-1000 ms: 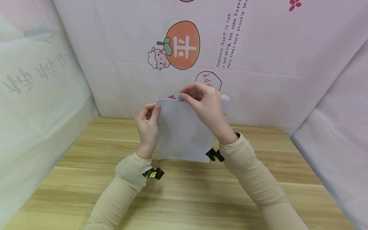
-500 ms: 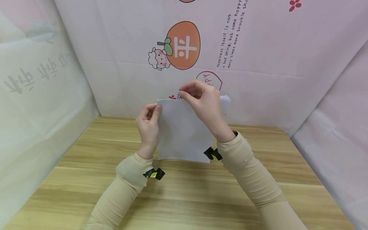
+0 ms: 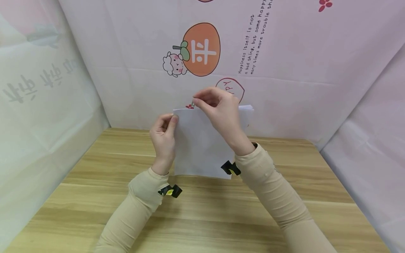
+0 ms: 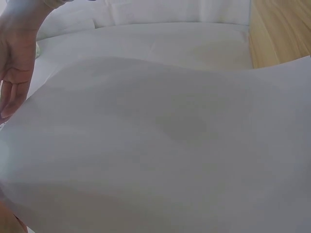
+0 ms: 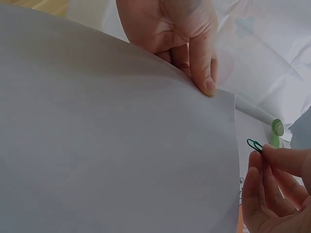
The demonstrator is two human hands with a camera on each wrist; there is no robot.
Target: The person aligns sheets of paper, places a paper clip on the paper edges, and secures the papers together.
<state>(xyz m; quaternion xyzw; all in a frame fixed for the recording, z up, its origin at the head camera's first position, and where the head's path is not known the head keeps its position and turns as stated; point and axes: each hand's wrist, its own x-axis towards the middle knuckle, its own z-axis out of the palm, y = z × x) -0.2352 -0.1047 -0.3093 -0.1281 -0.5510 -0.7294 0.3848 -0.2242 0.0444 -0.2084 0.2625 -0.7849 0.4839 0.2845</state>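
White sheets of paper stand upright above the table in the head view, with several edges showing at the upper right. Thumb and fingers of my left hand pinch their left edge near the top corner. A green paper clip is pinched between the thumb and fingertips of my right hand. In the head view this paper clip is just above the top edge, left of its middle; the right wrist view shows it apart from the paper. The palm of the right hand covers part of the paper's upper right.
Below the paper lies a wood-grain table. A pale printed cloth hangs behind it, and more cloth rises at both sides. Each sleeve cuff carries a small black device.
The right hand has drawn the paper clip up off the paper's top edge and shifted it slightly left. The left hand keeps its grip on the paper, almost still.
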